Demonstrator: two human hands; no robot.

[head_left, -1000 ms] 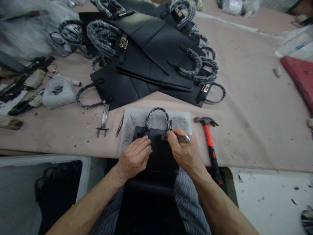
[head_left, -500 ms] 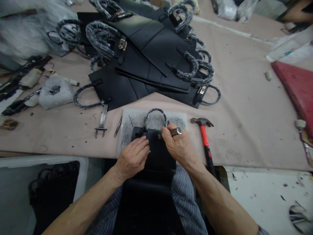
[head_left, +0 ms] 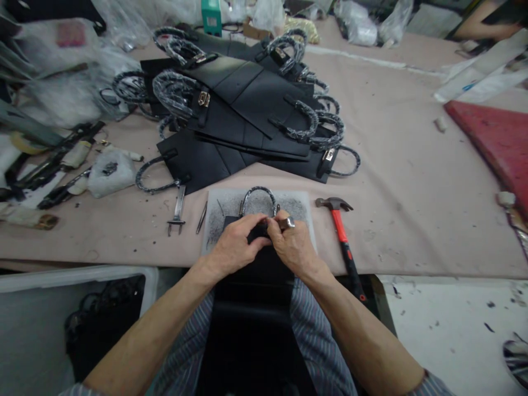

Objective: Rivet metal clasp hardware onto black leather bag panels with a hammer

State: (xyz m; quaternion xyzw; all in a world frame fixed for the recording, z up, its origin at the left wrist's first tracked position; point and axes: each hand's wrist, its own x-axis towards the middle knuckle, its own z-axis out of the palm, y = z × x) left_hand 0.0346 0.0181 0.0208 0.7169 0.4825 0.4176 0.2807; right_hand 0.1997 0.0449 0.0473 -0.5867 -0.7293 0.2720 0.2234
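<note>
A black leather bag piece (head_left: 264, 267) with a wrapped loop handle (head_left: 258, 193) lies on a white, scuffed cutting pad (head_left: 301, 206) at the table's near edge and hangs down over my lap. My left hand (head_left: 237, 245) is closed, its fingertips pinching at the top edge of the piece just below the handle. My right hand (head_left: 291, 245) is closed round a short metal punch (head_left: 287, 223) held at the same spot, thumb touching the left fingers. Just right of the pad lies a red-handled hammer (head_left: 340, 231).
A pile of black bag panels with wrapped handles (head_left: 247, 110) fills the table's middle. A metal clamp tool (head_left: 177, 206) and tweezers (head_left: 202, 215) lie left of the pad. Tools and plastic bags (head_left: 61, 159) crowd the left. A red sheet (head_left: 495, 137) lies right. A white bin (head_left: 74, 308) stands below left.
My left hand has slid up and right from lying flat on the leather to meet my right hand under the handle. The camera tilted up a little, showing more of the far table.
</note>
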